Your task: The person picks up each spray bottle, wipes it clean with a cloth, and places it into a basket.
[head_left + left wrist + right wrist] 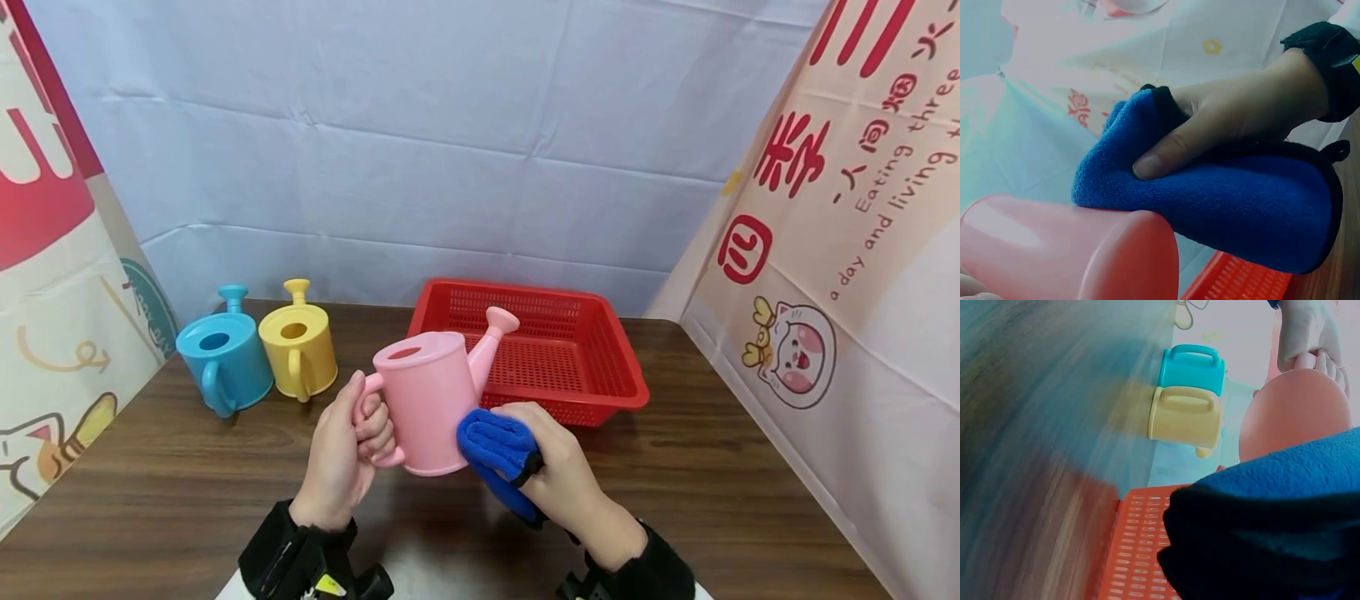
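Note:
A pink watering can [427,404] is held above the table, its spout pointing to the right. My left hand [347,450] grips its handle with curled fingers. My right hand [558,467] holds a folded blue cloth [498,450] with a black edge, and the cloth touches the can's lower right side. In the left wrist view the thumb presses on the blue cloth [1210,200], which lies against the pink can [1066,250]. The right wrist view shows the can's round base [1297,415] beyond the cloth; the right hand's fingers are hidden there.
Behind the can stands a red perforated basket [626,375] on the brown wooden table [712,500]. A blue watering can [232,358] and a yellow watering can [318,358] stand side by side at the left. Pale cloths [420,125] hang at the back and sides.

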The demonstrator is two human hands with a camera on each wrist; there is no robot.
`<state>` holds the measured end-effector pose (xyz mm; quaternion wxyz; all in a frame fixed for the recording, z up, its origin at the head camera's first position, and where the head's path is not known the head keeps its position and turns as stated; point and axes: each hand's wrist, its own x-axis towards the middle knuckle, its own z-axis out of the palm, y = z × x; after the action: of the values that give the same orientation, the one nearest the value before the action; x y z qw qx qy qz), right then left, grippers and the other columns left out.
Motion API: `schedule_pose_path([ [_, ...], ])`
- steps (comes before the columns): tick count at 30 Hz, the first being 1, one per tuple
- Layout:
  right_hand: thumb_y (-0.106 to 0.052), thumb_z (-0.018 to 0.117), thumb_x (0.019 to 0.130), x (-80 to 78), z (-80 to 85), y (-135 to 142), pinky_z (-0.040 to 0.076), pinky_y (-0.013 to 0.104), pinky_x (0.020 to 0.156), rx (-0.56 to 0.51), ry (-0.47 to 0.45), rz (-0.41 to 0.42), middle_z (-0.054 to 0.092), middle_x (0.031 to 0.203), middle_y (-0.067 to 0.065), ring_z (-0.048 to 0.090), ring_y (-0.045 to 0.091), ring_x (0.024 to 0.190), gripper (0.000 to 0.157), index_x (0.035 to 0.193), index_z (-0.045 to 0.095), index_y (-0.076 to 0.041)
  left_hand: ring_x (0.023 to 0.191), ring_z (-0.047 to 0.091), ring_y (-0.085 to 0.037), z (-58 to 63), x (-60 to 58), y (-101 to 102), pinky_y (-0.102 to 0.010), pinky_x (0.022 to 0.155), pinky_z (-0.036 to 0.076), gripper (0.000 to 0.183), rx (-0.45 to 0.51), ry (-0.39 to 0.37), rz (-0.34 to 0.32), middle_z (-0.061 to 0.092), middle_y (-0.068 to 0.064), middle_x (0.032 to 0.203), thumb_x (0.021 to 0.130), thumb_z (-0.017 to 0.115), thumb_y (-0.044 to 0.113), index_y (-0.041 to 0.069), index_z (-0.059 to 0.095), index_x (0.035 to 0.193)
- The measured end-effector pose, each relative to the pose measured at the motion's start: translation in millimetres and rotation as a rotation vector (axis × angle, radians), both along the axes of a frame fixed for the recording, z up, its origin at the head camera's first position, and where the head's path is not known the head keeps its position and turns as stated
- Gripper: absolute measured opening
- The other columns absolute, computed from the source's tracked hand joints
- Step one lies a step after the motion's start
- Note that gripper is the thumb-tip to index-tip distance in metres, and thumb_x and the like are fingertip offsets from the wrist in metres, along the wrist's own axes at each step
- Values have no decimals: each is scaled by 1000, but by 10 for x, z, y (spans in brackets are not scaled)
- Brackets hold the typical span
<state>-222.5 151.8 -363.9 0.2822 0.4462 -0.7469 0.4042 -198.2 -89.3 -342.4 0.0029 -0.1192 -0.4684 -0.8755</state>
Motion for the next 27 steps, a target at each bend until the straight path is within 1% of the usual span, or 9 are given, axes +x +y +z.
schedule_pose_path([
  [3,-35,61,88,0,8,-13,42,24,92,2,6,-3,59,110,11,58,22,100,44,117,56,-2,43,24,-13,-13,13,0,-28,44,16,43,-15,-12,22,24,1,54,101,35,41,12,31,69],
  [7,-34,62,88,-11,43,-31,42,25,92,-21,6,-16,59,110,10,58,22,100,43,116,56,-2,42,24,-13,-52,38,30,-28,44,19,45,-79,-4,48,22,-1,53,100,38,39,9,31,68],
  [9,-35,62,88,-15,75,-31,42,26,93,-57,7,-35,59,110,11,58,23,101,45,116,56,-1,42,24,-13,-76,51,59,-28,44,19,45,-106,11,33,21,-1,53,101,38,37,8,30,67],
  [12,-36,64,86,-14,137,-23,41,26,94,-122,-2,-100,60,109,12,58,23,102,48,116,55,1,42,23,-12,-109,68,101,-27,43,19,45,-129,25,-7,21,-2,53,101,38,34,7,29,66],
  [14,-29,69,83,-3,177,-20,41,25,94,-159,-27,-151,60,109,12,58,22,103,47,116,55,1,42,22,-13,-126,81,121,-26,43,18,45,-132,27,-31,22,-2,53,101,38,33,7,29,66],
  [17,-13,77,76,10,206,-34,42,24,92,-179,-55,-199,60,110,11,58,22,103,48,116,54,0,42,19,-14,-140,87,133,-26,42,17,44,-117,30,-47,21,-1,52,102,37,31,7,28,66],
  [20,-2,80,69,9,178,-52,42,24,92,-170,-51,-186,60,110,11,58,24,102,54,117,54,-1,42,17,-15,-140,74,122,-27,42,15,44,-75,15,-53,21,0,52,101,38,33,8,28,66],
  [23,0,82,65,6,120,-62,44,26,91,-136,-18,-166,61,109,10,59,25,100,59,118,54,-2,42,18,-14,-124,60,89,-28,42,15,44,-40,-23,-41,21,1,52,101,37,36,10,28,66],
  [27,0,83,64,36,74,-67,48,34,86,-76,-42,-165,61,109,6,60,23,99,61,118,54,-6,41,22,-12,-108,53,45,-27,43,17,43,0,-33,-9,23,3,52,102,33,38,12,29,68],
])
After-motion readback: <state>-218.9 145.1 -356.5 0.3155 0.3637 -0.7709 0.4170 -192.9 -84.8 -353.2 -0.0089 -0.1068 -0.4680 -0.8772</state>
